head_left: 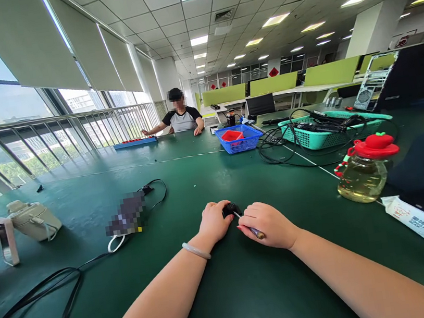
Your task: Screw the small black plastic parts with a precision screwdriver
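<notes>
My left hand (213,222), with a pale bangle at its wrist, is closed around a small black part (230,209) on the green tabletop. The exact kind of that part is hard to make out, as my fingers cover some of it. My right hand (270,223) grips a small screwdriver (257,232), whose handle end sticks out below the fist. The screwdriver's thin metal shaft slants up to the left and its tip meets the black part.
Left lie a phone-like dark object (127,214), a black cable (61,277) and a beige bottle (35,219). Right stand a red-lidded bottle (364,174), a green basket of cables (307,137) and a blue basket (239,144). Another person (182,116) sits across the table.
</notes>
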A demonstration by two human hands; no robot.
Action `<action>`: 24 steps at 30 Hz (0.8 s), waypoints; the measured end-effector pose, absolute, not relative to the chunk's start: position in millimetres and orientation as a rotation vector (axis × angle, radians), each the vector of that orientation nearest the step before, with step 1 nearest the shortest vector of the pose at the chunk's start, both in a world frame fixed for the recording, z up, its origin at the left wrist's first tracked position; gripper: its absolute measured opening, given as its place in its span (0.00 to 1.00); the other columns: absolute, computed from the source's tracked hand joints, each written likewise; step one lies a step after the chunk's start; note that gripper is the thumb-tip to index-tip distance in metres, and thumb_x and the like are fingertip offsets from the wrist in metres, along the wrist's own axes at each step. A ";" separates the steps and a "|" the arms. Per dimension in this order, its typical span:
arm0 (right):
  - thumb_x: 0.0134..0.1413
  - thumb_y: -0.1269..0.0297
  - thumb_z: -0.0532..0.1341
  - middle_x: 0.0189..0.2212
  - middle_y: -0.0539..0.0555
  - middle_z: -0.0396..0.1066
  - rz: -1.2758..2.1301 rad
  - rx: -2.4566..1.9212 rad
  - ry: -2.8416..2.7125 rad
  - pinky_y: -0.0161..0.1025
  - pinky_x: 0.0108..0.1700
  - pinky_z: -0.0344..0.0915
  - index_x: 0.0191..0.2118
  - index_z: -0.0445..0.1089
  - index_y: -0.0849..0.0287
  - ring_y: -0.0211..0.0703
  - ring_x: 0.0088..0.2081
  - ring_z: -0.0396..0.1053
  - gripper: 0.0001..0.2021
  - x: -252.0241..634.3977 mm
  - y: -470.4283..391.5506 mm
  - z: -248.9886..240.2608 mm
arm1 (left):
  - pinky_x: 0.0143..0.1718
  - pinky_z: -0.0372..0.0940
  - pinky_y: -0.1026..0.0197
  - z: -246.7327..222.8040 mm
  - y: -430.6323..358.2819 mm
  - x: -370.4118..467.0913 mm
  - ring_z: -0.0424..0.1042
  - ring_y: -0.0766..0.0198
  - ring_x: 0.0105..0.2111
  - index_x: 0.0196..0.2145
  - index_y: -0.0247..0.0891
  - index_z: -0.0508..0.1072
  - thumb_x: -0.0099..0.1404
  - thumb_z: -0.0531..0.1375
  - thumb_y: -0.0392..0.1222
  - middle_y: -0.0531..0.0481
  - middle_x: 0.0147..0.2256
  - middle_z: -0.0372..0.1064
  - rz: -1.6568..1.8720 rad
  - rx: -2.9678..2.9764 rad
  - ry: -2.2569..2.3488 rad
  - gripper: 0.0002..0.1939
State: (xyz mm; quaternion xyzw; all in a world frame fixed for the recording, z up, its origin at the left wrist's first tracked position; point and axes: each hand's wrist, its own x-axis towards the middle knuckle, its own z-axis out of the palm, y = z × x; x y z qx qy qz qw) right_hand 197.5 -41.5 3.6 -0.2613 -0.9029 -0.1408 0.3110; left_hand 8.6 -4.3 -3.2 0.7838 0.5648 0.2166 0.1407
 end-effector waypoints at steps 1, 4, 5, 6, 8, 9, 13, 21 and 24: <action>0.65 0.67 0.53 0.23 0.50 0.65 -0.371 -0.687 -2.381 0.38 0.33 0.53 0.28 0.68 0.57 0.39 0.26 0.58 0.13 197.5 -41.6 3.5 | 0.58 0.61 0.52 -3.6 -4.1 8.5 0.66 0.53 0.55 0.54 0.44 0.73 0.61 0.62 0.40 0.46 0.48 0.75 0.628 2.259 1.633 0.22; 0.65 0.67 0.53 0.23 0.50 0.65 -0.374 -0.690 -2.371 0.38 0.33 0.52 0.28 0.68 0.57 0.39 0.26 0.57 0.14 197.7 -41.8 3.2 | 0.59 0.60 0.52 -4.8 -3.1 8.1 0.66 0.53 0.55 0.55 0.45 0.72 0.60 0.62 0.39 0.47 0.49 0.75 0.630 2.248 1.636 0.24; 0.65 0.66 0.53 0.23 0.50 0.65 -0.377 -0.694 -2.369 0.38 0.33 0.52 0.28 0.68 0.57 0.39 0.26 0.57 0.14 197.8 -41.7 3.2 | 0.59 0.60 0.52 -5.3 -2.7 8.0 0.66 0.53 0.56 0.55 0.44 0.72 0.60 0.62 0.39 0.47 0.49 0.75 0.628 2.247 1.633 0.24; 0.65 0.66 0.53 0.22 0.50 0.64 -0.380 -0.698 -2.367 0.38 0.33 0.52 0.28 0.68 0.57 0.39 0.26 0.57 0.14 197.9 -41.7 3.2 | 0.60 0.60 0.52 -5.6 -2.4 7.8 0.66 0.53 0.56 0.56 0.44 0.72 0.60 0.62 0.39 0.46 0.50 0.74 0.627 2.244 1.631 0.24; 0.65 0.66 0.54 0.22 0.50 0.64 -0.388 -0.701 -2.363 0.38 0.33 0.52 0.28 0.68 0.57 0.39 0.26 0.57 0.13 197.9 -41.7 3.5 | 0.60 0.60 0.53 -5.9 -2.1 7.6 0.65 0.53 0.56 0.56 0.44 0.72 0.60 0.62 0.39 0.46 0.51 0.74 0.626 2.239 1.628 0.25; 0.65 0.66 0.54 0.22 0.50 0.64 -0.392 -0.698 -2.360 0.38 0.33 0.52 0.28 0.68 0.57 0.39 0.26 0.57 0.13 197.9 -41.7 3.8 | 0.60 0.60 0.53 -5.9 -2.2 7.6 0.65 0.53 0.56 0.57 0.44 0.71 0.60 0.62 0.39 0.46 0.51 0.74 0.626 2.234 1.627 0.25; 0.65 0.67 0.53 0.22 0.50 0.64 -0.412 -0.680 -2.330 0.38 0.33 0.52 0.28 0.68 0.58 0.39 0.26 0.57 0.14 197.7 -42.2 5.4 | 0.60 0.60 0.53 -4.8 -3.4 7.9 0.65 0.54 0.56 0.57 0.45 0.71 0.60 0.62 0.40 0.46 0.51 0.74 0.636 2.213 1.632 0.26; 0.66 0.67 0.53 0.23 0.51 0.66 -0.386 -0.732 -2.323 0.39 0.33 0.53 0.28 0.68 0.57 0.40 0.26 0.59 0.14 198.3 -42.2 6.1 | 0.60 0.60 0.52 -3.8 -3.8 8.2 0.65 0.53 0.57 0.57 0.45 0.70 0.60 0.62 0.40 0.46 0.52 0.73 0.632 2.203 1.624 0.26; 0.66 0.67 0.53 0.23 0.51 0.67 -0.392 -0.745 -2.303 0.39 0.33 0.53 0.29 0.69 0.57 0.40 0.26 0.59 0.14 198.8 -41.4 5.6 | 0.60 0.60 0.52 -3.9 -4.0 8.2 0.65 0.53 0.57 0.58 0.46 0.70 0.61 0.63 0.41 0.46 0.52 0.73 0.625 2.196 1.632 0.27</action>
